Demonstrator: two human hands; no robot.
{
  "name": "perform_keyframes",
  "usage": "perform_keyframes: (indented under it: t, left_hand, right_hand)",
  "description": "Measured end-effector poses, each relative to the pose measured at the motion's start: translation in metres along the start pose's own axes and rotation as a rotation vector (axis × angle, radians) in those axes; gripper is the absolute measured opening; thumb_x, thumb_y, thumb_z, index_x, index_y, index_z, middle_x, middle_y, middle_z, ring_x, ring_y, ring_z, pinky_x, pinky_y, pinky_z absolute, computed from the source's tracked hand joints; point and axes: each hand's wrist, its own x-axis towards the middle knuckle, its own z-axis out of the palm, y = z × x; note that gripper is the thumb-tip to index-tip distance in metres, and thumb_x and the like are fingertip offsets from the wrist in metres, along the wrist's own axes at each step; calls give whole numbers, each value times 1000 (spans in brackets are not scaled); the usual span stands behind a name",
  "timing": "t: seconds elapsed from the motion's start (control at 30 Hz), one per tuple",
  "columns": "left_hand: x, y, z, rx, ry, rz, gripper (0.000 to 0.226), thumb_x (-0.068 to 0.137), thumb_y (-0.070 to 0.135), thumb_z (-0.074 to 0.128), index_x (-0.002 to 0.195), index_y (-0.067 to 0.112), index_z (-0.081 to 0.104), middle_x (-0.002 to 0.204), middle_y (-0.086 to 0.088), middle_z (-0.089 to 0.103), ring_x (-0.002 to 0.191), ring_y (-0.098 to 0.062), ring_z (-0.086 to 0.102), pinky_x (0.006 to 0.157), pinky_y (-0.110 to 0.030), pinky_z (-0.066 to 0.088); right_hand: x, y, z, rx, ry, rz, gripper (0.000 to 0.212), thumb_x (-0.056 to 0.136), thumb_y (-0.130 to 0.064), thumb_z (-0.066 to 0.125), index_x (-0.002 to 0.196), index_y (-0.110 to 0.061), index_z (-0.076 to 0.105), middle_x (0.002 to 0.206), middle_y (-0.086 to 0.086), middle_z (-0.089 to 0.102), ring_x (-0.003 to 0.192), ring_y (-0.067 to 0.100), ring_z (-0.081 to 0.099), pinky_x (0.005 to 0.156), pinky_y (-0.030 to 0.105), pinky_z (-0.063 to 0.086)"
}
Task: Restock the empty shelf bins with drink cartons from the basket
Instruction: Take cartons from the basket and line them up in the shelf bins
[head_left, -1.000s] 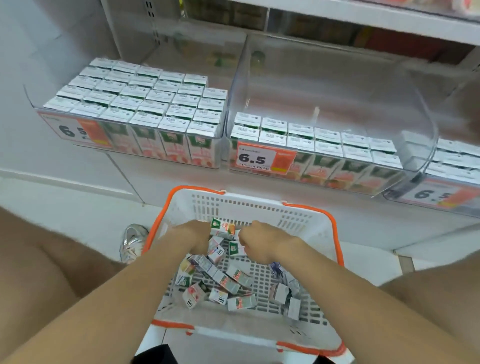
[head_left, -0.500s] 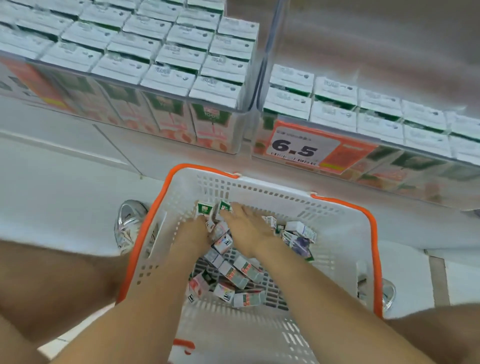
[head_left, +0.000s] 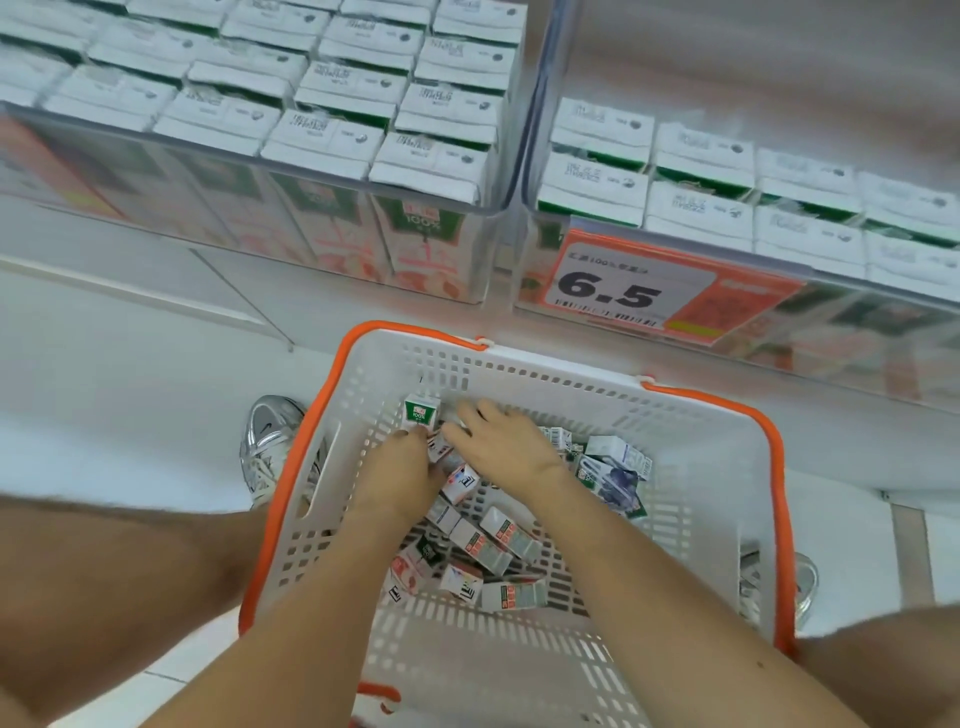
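Bins (head_left: 156, 200) of clear plastic carry rows of stocked cartons (head_left: 332, 135). Below stands the white, orange-rimmed basket (head_left: 701, 467) with loose cartons (head_left: 493, 540) on its floor. The left hand (head_left: 400, 475) pinches one green-topped carton (head_left: 422, 413) by the far wall; the right hand (head_left: 506, 449) lies flat-fingered on cartons just beside it.

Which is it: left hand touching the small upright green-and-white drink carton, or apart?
Touching. Head view: the left hand pinches the drink carton at its base.
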Motion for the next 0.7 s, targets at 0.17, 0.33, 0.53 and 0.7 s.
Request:
perform_keyframes:
  t: [0.17, 0.33, 0.53, 0.7]
  left_hand:
    - [-19, 5, -19, -311, 74, 15, 31, 84, 19, 83, 109, 23, 66, 93, 7, 72, 82, -14, 67, 56, -15, 39]
    - [-37, 22, -57, -659, 149, -138, 32, 82, 27, 83, 103, 21, 60, 88, 4, 72, 76, -14, 72, 66, -26, 58]
    - [-61, 45, -118, -1151, -201, -358, 35, 93, 20, 70, 121, 1, 62, 99, -21, 74, 87, -31, 73, 70, -36, 64]
    - [-90, 60, -160, -1137, -261, -252, 35, 83, 10, 77, 116, 12, 66, 105, -16, 74, 80, -27, 78, 76, -36, 64]
  right_hand:
    - [-11, 6, -18, 135, -48, 79, 79, 78, 15, 67, 140, -19, 31, 136, 17, 36, 96, 39, 59, 63, 46, 56]
    - [-46, 19, -38, 264, 80, 176, 36, 107, -41, 51, 136, -20, 46, 124, 10, 36, 92, 31, 55, 72, 45, 55]
    - [-89, 19, -98, 602, 312, 364, 28, 102, -45, 55, 114, -23, 68, 99, -5, 52, 85, 19, 60, 77, 38, 52]
    - [-139, 14, -149, 629, 382, 407, 30, 103, -54, 49, 95, -28, 63, 56, -11, 50, 57, 8, 51, 61, 36, 50]
